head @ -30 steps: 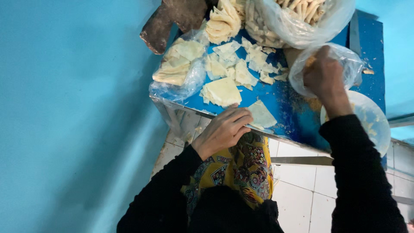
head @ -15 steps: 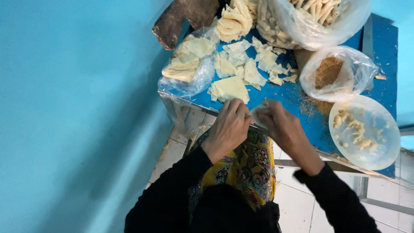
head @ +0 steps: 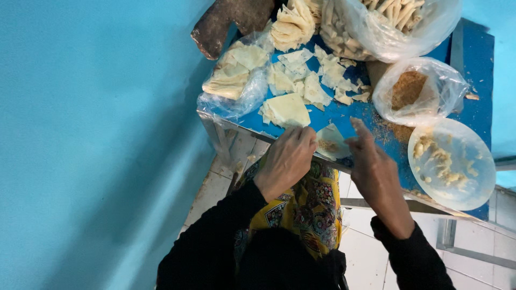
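A pale dough wrapper with a bit of brown filling on it lies at the near edge of the blue table. My left hand rests on the wrapper's left side, fingers curled over the table edge. Just to the wrapper's right, my right hand touches its edge with raised fingers. A stack of flat wrappers sits just beyond my left hand. A clear bag of brown filling stands to the right.
A clear round plate with crumbs sits at the right. Loose wrapper pieces cover the table's middle. A plastic bag of wrappers lies at the left edge. A large bag of rolled pieces is at the back. Blue wall at left.
My right hand came back from the bag of filling to the wrapper at the table edge. Brown filling now lies on the wrapper. My left hand stayed on it.
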